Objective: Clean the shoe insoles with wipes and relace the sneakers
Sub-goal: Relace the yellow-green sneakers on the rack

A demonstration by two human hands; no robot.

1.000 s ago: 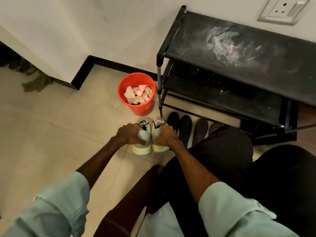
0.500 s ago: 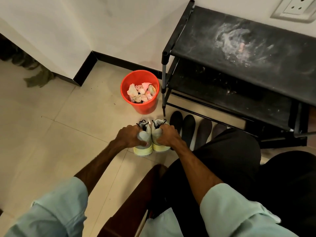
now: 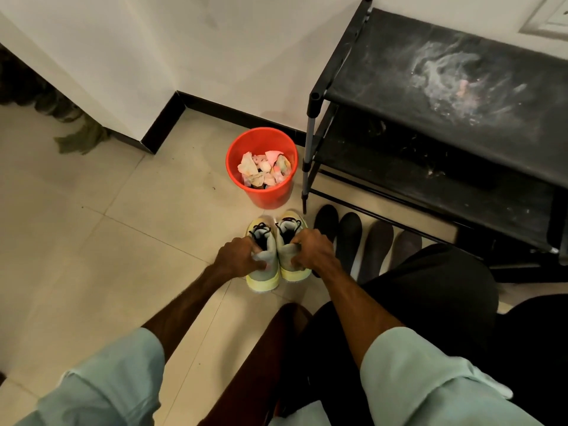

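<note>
Moved: next to nothing; both hands grip the same heels as half a second ago, the sneakers stand where they stood, and only my view has drifted a little.
Left hand (image 3: 238, 256): fingers curled into the collar of the left sneaker (image 3: 266, 273), thumb across the back of its heel.
Right hand (image 3: 313, 252): the same grip on the right sneaker (image 3: 292, 273), fingers hooked over the collar.
Sneakers, place: on the floor (image 3: 123, 241), side by side and touching, straight ahead of me, between my knees and the bucket (image 3: 261, 195).
Sneakers, axis: long axis runs away from me; heels toward me under my hands, toes toward the bucket.
Hand to thing: each hand sits on the sneaker of its own side, at the near end, neither arm crossing.
Laces (image 3: 261, 227): dark, visible at the tongues; whether they are fully threaded and tied I cannot tell.
Bucket: red, just beyond the toes, holding crumpled wipes (image 3: 264, 170).
Rack (image 3: 430, 87): black, to the right, top shelf dusty.
Dark shoes (image 3: 350, 238): a row just right of the right sneaker, toes under the rack.
Stage, my estimate: late; wipes binned, pair being set down or squared up.
Next move, my estimate: any lift or slide goes from the heels, along that axis.
</note>
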